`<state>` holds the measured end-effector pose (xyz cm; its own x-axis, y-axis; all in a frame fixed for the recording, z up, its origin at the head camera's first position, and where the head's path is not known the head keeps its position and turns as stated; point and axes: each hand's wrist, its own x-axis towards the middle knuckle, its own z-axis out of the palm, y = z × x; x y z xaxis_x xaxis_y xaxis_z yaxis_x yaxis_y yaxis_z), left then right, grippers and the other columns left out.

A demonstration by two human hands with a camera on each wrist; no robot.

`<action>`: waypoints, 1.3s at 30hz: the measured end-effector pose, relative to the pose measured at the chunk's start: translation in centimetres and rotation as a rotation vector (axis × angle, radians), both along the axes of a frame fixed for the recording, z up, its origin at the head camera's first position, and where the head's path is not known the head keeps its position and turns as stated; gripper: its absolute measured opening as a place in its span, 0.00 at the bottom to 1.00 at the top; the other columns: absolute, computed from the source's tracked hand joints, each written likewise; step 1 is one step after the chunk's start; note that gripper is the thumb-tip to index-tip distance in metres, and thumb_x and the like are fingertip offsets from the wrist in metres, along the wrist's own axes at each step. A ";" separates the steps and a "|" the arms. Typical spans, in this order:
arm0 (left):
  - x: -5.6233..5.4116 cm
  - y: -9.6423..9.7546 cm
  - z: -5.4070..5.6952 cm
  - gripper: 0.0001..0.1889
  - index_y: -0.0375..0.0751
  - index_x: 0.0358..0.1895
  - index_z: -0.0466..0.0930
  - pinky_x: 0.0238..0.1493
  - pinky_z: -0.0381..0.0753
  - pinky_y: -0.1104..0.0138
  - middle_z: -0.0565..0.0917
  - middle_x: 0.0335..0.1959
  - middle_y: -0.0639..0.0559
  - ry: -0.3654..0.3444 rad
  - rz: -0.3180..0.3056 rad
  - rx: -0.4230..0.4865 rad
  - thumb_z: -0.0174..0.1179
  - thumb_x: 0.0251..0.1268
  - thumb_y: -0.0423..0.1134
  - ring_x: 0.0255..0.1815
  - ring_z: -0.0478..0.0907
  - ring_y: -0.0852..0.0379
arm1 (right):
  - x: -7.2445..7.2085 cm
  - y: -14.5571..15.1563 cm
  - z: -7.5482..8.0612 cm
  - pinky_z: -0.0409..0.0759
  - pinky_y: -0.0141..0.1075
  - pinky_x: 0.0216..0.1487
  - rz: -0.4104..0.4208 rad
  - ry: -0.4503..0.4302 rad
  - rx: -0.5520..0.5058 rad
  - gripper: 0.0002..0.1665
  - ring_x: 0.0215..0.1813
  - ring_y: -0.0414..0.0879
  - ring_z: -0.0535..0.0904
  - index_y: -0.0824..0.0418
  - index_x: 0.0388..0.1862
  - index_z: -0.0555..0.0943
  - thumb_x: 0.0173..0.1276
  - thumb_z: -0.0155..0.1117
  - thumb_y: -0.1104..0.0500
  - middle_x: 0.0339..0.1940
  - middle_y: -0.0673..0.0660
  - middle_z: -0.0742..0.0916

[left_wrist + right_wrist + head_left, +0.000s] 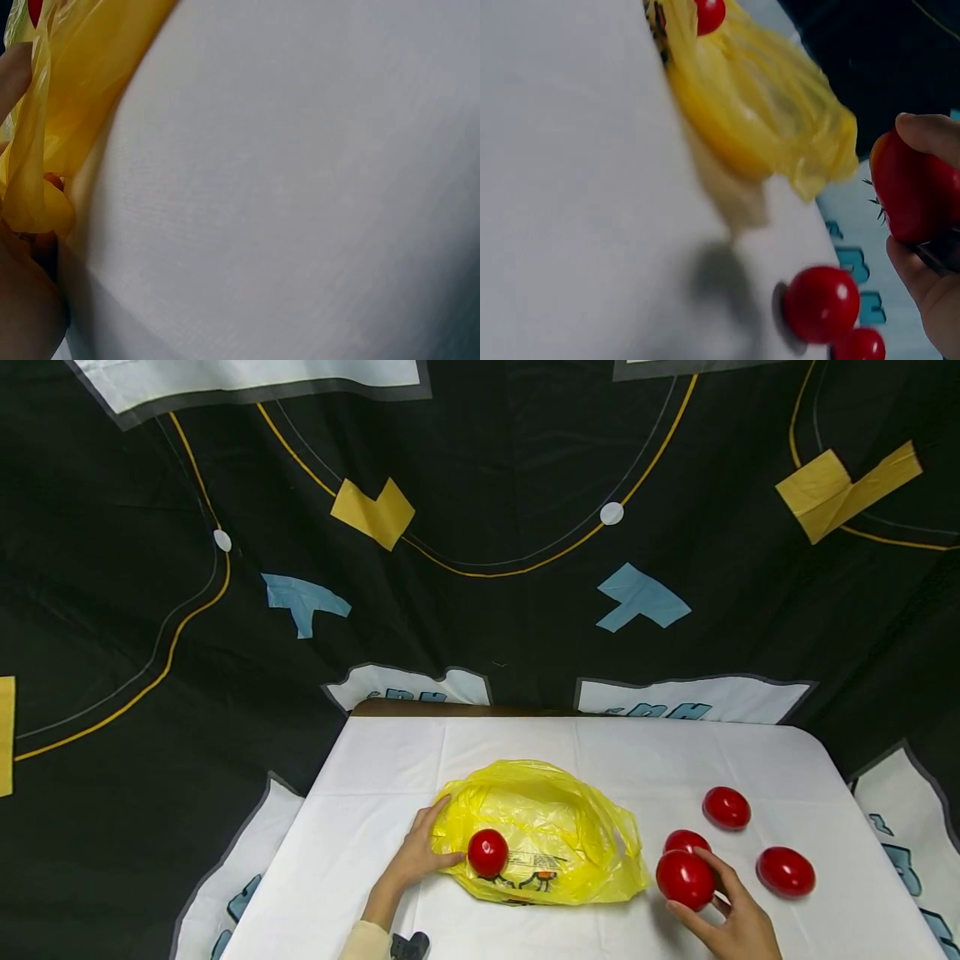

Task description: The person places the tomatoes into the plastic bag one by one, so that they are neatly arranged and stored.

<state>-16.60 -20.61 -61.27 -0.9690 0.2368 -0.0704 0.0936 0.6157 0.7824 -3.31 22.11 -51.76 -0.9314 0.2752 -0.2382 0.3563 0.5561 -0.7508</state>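
A crumpled yellow plastic bag [577, 814] lies spread on the white table. My left hand [422, 852] grips the bag's left edge, its thumb near a bright red tomato [488, 853] at that end. In the left wrist view, yellow plastic [90, 82] bunches between the thumb and the curled fingers. To the right of the bag, my right hand [731, 914] holds a red tomato [686, 880] between thumb and fingers; green leafy tips show on it in the right wrist view. Another tomato [684, 839] is partly hidden behind the held one.
Two more red tomatoes, one farther back [726, 808] and one on the right [785, 872], rest on the white tablecloth [375, 827]. A small dark object [410, 946] shows beside the left sleeve. Behind the table hangs a black patterned cloth [480, 627].
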 end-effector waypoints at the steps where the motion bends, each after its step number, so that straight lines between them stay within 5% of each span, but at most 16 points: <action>1: 0.0 0.0 0.0 0.54 0.59 0.74 0.53 0.58 0.68 0.50 0.64 0.60 0.49 0.003 0.000 -0.003 0.74 0.39 0.53 0.58 0.67 0.48 | -0.2 -0.4 0.2 0.69 0.58 0.55 0.014 0.020 -0.006 0.61 0.61 0.68 0.67 0.62 0.72 0.57 0.45 0.78 0.43 0.66 0.71 0.67; 8: 0.0 0.0 0.0 0.53 0.62 0.74 0.53 0.57 0.69 0.52 0.65 0.60 0.51 0.012 0.005 -0.002 0.74 0.41 0.53 0.58 0.68 0.50 | -1.7 -3.1 1.3 0.74 0.51 0.54 0.106 0.145 -0.008 0.50 0.60 0.63 0.72 0.56 0.69 0.63 0.50 0.78 0.49 0.64 0.66 0.72; 17: 0.0 0.1 0.1 0.54 0.61 0.74 0.52 0.57 0.69 0.51 0.65 0.60 0.50 0.004 0.012 -0.003 0.74 0.40 0.53 0.58 0.68 0.49 | -3.9 -6.8 1.5 0.78 0.47 0.51 0.186 0.293 -0.100 0.50 0.58 0.55 0.75 0.55 0.65 0.69 0.43 0.80 0.45 0.62 0.59 0.76; 26: 0.0 0.2 0.1 0.54 0.60 0.74 0.52 0.54 0.71 0.52 0.65 0.60 0.49 0.028 0.006 -0.004 0.73 0.40 0.56 0.55 0.69 0.49 | -6.3 -9.8 -0.3 0.80 0.42 0.49 0.294 0.342 -0.169 0.48 0.57 0.53 0.75 0.55 0.64 0.71 0.42 0.82 0.51 0.61 0.55 0.77; 39: 0.2 0.2 0.4 0.54 0.58 0.74 0.52 0.55 0.70 0.50 0.65 0.60 0.48 0.018 0.012 -0.003 0.74 0.40 0.56 0.56 0.68 0.47 | -7.5 -12.3 -4.2 0.81 0.36 0.46 0.433 0.362 -0.183 0.45 0.54 0.53 0.77 0.57 0.63 0.71 0.46 0.80 0.54 0.57 0.57 0.79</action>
<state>-16.39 -20.39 -60.92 -0.9729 0.2251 -0.0534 0.1005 0.6192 0.7787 -10.84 9.82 -55.99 -0.9806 -0.1638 0.1081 -0.1710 0.4435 -0.8798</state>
